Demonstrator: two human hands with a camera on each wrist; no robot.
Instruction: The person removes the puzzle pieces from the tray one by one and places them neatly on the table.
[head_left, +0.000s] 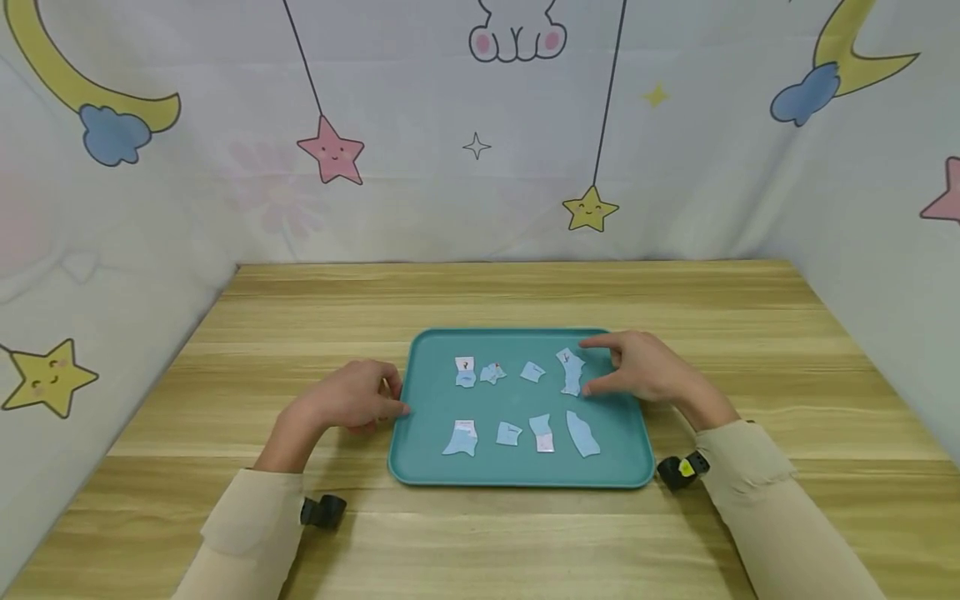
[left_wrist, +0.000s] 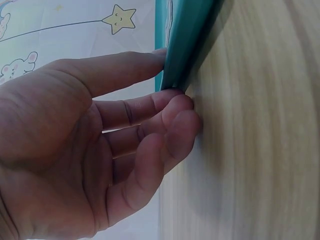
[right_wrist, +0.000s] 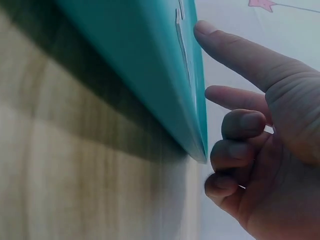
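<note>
A teal tray (head_left: 431, 400) lies on the wooden table, bearing several torn pieces of pale blue printed paper in two rows. My left hand (head_left: 358, 396) grips the tray's left rim; in the left wrist view its thumb (left_wrist: 120, 72) is over the rim and fingertips are beneath. Over the tray's right side, my right hand (head_left: 648, 367) has its thumb and index finger spread beside a long torn paper piece (head_left: 572, 372), the other fingers curled loosely. In the right wrist view nothing shows between thumb and index finger; whether the fingertips touch the paper I cannot tell.
Nearer the front lie a curved paper strip (head_left: 582, 434), a two-tone piece (head_left: 542, 433), a small piece (head_left: 508, 433) and a wider piece (head_left: 462, 438). Behind the wooden table (head_left: 517, 292) hangs a white cloth (head_left: 420, 208) printed with stars and moons.
</note>
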